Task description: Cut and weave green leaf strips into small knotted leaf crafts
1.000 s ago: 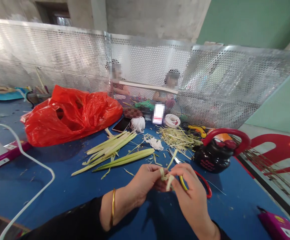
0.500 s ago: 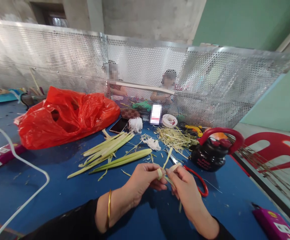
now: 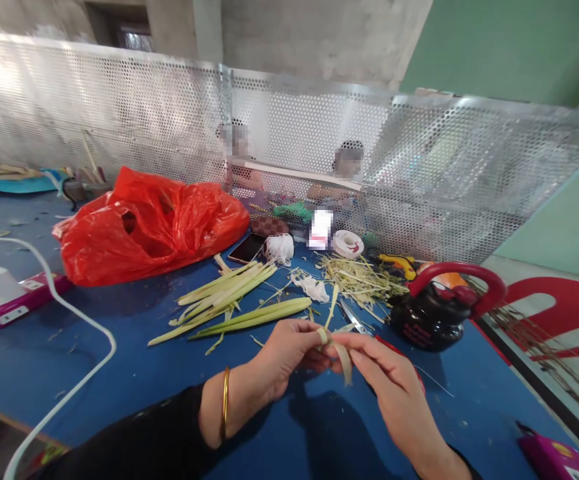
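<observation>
My left hand [image 3: 289, 353] and my right hand [image 3: 386, 377] meet above the blue table [image 3: 134, 373], both pinching a pale folded leaf strip [image 3: 338, 350]. The strip loops over my left fingertips, one end sticks up and another hangs down past my right fingers. A gold bangle sits on my left wrist. Just beyond my hands lie long green leaf blades [image 3: 234, 303], with a pile of thin leaf shreds [image 3: 356, 277] behind them to the right.
A red plastic bag [image 3: 149, 223] lies at the left, a phone [image 3: 246, 248] and tape roll [image 3: 348, 243] near the perforated metal screen [image 3: 289, 133]. A black pot with a red handle [image 3: 436, 310] stands at the right. A white cable [image 3: 69, 313] crosses the left side. Two people sit behind the screen.
My hands have kept folding the strip; the loose end now hangs below my right fingers. The view has shifted slightly.
</observation>
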